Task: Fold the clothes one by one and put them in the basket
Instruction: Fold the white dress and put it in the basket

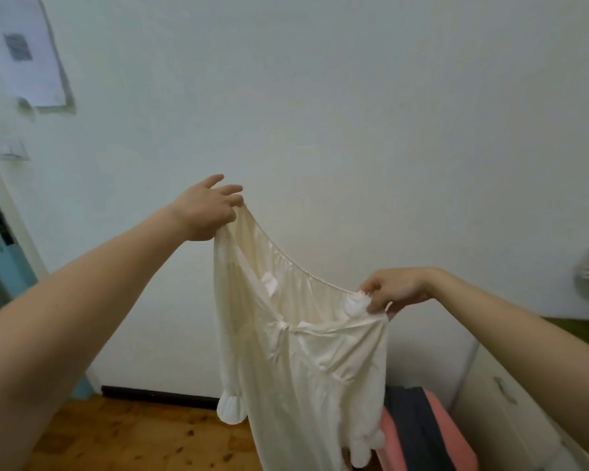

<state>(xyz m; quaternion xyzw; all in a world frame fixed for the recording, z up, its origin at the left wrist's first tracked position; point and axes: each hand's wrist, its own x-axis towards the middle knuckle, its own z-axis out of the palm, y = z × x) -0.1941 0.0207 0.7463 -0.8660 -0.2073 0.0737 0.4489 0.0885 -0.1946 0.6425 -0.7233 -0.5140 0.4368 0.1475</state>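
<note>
Garment: a cream garment (pixel 303 351) hangs in the air in front of the white wall (pixel 354 113), above the wooden floor (pixel 133 436) and touching neither.
Left hand: the left hand (pixel 201 210) is raised high. Its thumb and one finger pinch one end of the neckline, and the other fingers (pixel 230 190) are spread loosely.
Right hand: the right hand (pixel 395 290) is lower, with its fingers curled round the bunched fabric at the other end of the neckline.
Step in hand: probably opening the piece out by its neckline before the first fold.
Doing it well: level the two hands so the neckline runs straight. Give a light shake so both sleeves drop clear of the body, then bring the sides together evenly. Firm pinches matter, since this cloth looks likely to slide.
Material: thin, glossy, satin-like fabric that drapes in soft vertical folds.
Shape: wide gathered neckline, a small knot or bow at the chest, and long sleeves ending in ruffled cuffs (pixel 232 407).
Basket: not clearly shown. A pink item (pixel 453 433) with dark cloth (pixel 412 426) on it sits at lower right, and I cannot tell what it is.
Progress: this piece is not yet folded.
</note>
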